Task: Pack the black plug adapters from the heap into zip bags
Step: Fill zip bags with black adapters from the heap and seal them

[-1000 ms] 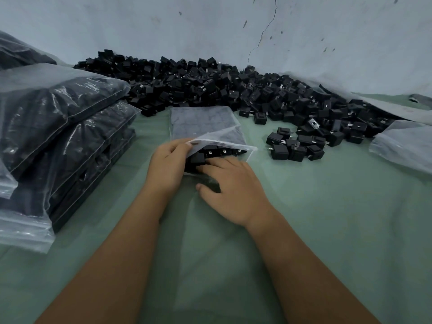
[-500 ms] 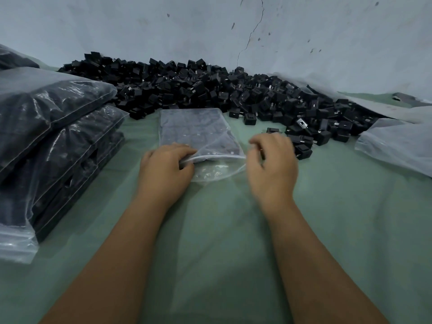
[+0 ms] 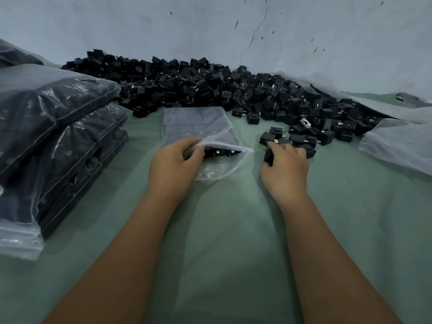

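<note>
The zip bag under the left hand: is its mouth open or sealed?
Open. The left hand lifts the zip bag's upper lip, and adapters show through the gap.

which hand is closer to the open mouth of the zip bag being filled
Left. The left hand pinches the upper lip of the zip bag at its mouth, holding it open. The right hand is off to the bag's right, gripping plug adapters from the small cluster.
</note>
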Available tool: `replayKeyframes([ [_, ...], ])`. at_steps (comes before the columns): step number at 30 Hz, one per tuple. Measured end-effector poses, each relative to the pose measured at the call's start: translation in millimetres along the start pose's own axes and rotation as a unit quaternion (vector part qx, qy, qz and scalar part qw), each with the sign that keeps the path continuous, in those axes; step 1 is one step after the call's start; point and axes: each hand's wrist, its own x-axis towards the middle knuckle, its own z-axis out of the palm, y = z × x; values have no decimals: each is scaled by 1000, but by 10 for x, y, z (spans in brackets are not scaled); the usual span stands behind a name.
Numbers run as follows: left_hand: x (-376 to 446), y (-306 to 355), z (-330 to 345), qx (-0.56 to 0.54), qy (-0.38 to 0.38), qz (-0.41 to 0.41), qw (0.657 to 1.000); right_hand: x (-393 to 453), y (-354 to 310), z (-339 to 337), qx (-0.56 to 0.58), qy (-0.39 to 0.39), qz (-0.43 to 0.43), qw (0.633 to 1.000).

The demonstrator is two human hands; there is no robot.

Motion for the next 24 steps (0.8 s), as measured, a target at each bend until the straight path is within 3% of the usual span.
replayKeyframes([
  [2,6,9,-1,-22,11,-10,1000,-8,-20,-28,2,25,8,1000],
  [4,13,5,-6,-33,15,-18,999,-50,-104,-98,88,99,-14,991],
  [6,21,-3,-17,-34,24,-25,999,-145,-278,-172,230,171,-73,955],
  [8,25,0,-29,-35,32,-29,998,-303,-496,-198,272,194,-142,932],
  [12,19,8,-60,-30,32,-26,999,-482,-764,-42,159,84,-250,951],
  [15,17,17,-65,-29,27,-35,999,-431,-748,36,109,-12,-209,972],
  [24,15,41,-38,2,-3,-45,999,-435,-699,37,85,-38,-194,977],
])
